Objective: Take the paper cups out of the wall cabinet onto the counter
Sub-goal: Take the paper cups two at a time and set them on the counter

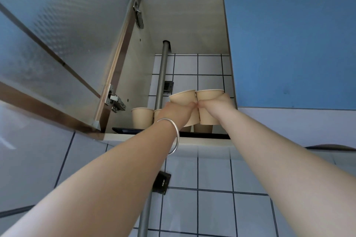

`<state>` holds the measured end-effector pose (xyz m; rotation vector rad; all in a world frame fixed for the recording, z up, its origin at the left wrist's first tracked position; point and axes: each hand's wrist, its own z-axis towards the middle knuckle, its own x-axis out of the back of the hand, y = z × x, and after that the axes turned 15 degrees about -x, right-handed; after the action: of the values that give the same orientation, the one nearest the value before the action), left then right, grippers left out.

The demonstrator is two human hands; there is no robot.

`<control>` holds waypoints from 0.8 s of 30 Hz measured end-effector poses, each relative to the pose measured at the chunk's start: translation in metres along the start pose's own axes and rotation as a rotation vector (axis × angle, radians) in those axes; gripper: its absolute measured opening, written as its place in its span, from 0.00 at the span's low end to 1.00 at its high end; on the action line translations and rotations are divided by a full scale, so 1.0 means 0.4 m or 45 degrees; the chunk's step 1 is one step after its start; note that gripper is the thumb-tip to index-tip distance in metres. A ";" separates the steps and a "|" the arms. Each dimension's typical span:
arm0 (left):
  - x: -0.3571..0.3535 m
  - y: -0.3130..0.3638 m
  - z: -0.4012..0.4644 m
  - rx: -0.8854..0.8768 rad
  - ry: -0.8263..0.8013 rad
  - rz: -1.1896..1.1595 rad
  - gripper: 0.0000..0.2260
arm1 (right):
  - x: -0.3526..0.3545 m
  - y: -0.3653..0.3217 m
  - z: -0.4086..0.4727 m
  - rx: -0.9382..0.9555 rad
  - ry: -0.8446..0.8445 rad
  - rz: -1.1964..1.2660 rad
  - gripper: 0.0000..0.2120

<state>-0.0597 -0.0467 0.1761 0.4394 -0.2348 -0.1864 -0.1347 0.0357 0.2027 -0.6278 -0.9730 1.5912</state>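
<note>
While both arms reach up into the open wall cabinet (185, 25), your left hand (178, 110) wraps a tilted tan paper cup (183, 97); your right hand (215, 105) clasps a second, upright cup (209, 95). Rims touch. Another smooth tapered cup (142, 117) stands on the black tray (127, 131), beside the grey metal pipe (162, 75).

A kitchen, by its white tiled wall (213, 171); open wall cabinet (185, 25) holding paper cups (142, 117); blue door (292, 48) alongside.

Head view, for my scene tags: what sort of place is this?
Probably a kitchen or pantry corner: white tiled wall with dark grout, open wall cabinet with frosted glass door, beige paper cups inside.
</note>
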 end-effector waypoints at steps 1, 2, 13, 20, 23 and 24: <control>0.013 0.006 -0.008 -0.007 0.016 -0.013 0.29 | 0.002 -0.002 -0.016 0.008 -0.024 0.042 0.43; 0.025 0.010 -0.018 -0.004 0.033 -0.031 0.32 | 0.003 0.001 -0.031 0.015 -0.053 0.089 0.46; 0.149 0.004 -0.309 0.145 0.102 -0.355 0.23 | 0.001 0.169 -0.291 -0.200 -0.630 0.539 0.41; 0.246 -0.013 -0.559 0.271 0.306 -0.236 0.29 | -0.064 0.259 -0.499 -0.371 -0.963 0.706 0.40; 0.302 -0.008 -0.661 0.327 0.349 -0.209 0.31 | -0.084 0.297 -0.590 -0.387 -1.109 0.719 0.31; 0.320 -0.002 -0.698 0.340 0.365 -0.185 0.32 | -0.093 0.309 -0.618 -0.394 -1.150 0.743 0.24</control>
<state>0.1362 0.0343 -0.0460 0.7424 0.0556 -0.2325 0.0106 0.0581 -0.0343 -0.3974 -1.8431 2.3419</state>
